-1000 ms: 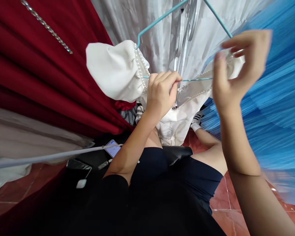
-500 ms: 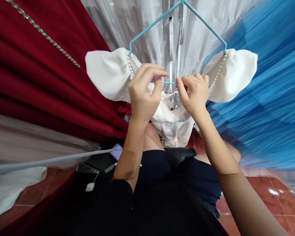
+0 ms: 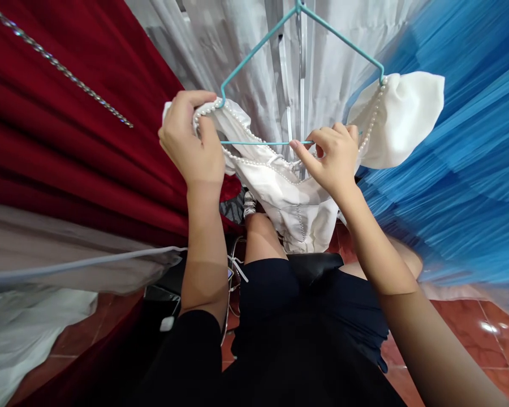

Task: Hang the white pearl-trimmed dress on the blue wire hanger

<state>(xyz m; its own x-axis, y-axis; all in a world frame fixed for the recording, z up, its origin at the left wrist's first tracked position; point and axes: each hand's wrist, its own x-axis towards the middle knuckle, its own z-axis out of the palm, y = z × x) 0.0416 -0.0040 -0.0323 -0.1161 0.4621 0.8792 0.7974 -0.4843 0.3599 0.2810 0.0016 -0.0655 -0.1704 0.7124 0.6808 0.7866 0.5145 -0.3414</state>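
A white dress (image 3: 275, 189) with pearl-beaded edges hangs from a light blue hanger (image 3: 254, 53). My left hand (image 3: 197, 141) is closed around the pearl-trimmed shoulder at the hanger's left end, and most of that puffy sleeve is hidden behind it. With thumb and fingers, my right hand (image 3: 328, 155) pinches the hanger's thin lower bar right of its middle. Beyond the right hand, the other white sleeve (image 3: 411, 121) puffs out from the hanger's right end. The bodice sags below the bar, above my knees.
Red cloth (image 3: 89, 158) with a sparkling chain (image 3: 68, 73) fills the left side. Blue tulle (image 3: 462, 169) hangs at the right, white curtains (image 3: 246, 34) behind. A small white case (image 3: 167, 324) lies at lower left, near white cables (image 3: 236, 265). The floor has red tiles (image 3: 466, 328).
My left hand has moved left from the hanger's bar to the left shoulder of the dress and grasped it, pulling that sleeve out of shape. My right hand stays at the bar.
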